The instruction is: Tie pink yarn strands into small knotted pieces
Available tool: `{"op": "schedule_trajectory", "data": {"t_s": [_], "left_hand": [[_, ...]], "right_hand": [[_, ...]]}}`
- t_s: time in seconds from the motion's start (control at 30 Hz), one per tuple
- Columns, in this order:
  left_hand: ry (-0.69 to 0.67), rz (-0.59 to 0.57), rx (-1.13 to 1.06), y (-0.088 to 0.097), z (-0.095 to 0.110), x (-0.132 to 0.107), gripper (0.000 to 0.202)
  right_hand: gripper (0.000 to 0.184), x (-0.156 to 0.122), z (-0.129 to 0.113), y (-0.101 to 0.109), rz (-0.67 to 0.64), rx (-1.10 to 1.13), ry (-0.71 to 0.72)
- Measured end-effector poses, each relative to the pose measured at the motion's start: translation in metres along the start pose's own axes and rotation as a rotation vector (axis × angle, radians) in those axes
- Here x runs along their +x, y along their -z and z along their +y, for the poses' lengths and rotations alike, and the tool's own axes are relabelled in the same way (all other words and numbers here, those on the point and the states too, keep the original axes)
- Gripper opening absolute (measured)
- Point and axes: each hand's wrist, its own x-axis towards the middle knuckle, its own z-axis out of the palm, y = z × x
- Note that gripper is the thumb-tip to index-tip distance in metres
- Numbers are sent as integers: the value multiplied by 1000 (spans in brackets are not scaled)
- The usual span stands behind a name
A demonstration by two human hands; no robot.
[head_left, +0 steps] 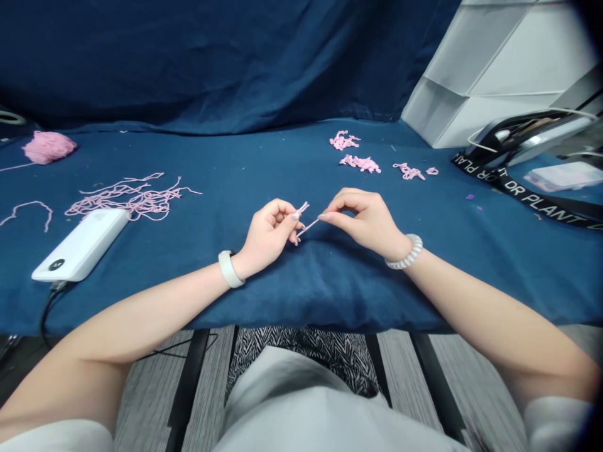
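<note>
Between my two hands a short length of pink yarn [308, 226] is drawn taut above the blue cloth. My left hand [273, 232] pinches it between thumb and fingers, with short yarn ends sticking up past the fingertips. The other end is gripped by the thumb and forefinger of my right hand [360, 216]. Behind my right hand lie small heaps of knotted pink yarn pieces [360, 164]. A loose bundle of cut pink yarn strands [136, 199] lies to the left of my left hand.
A white power bank [82, 245] with a black cable rests at the left, partly against the strands. Behind it sits a ball of pink yarn [49, 147]. At the right are a lettered black strap [532, 198], a white box [509, 69] and a pale flat case [565, 176].
</note>
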Motion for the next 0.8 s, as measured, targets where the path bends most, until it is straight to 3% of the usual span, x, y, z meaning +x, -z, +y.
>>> {"op": "schedule_trajectory", "data": {"t_s": [0.13,0.23,0.43,0.8], "left_hand": [[-9,-15,32,-2,-1,-2,29],[-21,-14,34,-2,-1,-2,29],[-21,-39,65,-5,0,-4,27],[39,-75,83,-8,-1,-5,21]], "right_hand": [[19,-1,-3,0,-45,-30,100],[21,-2,-4,-3,-83,56,15],[26,-4,-12,-19,-21,287,-222],[22,-5,-14,-26,113,233,-228]]}}
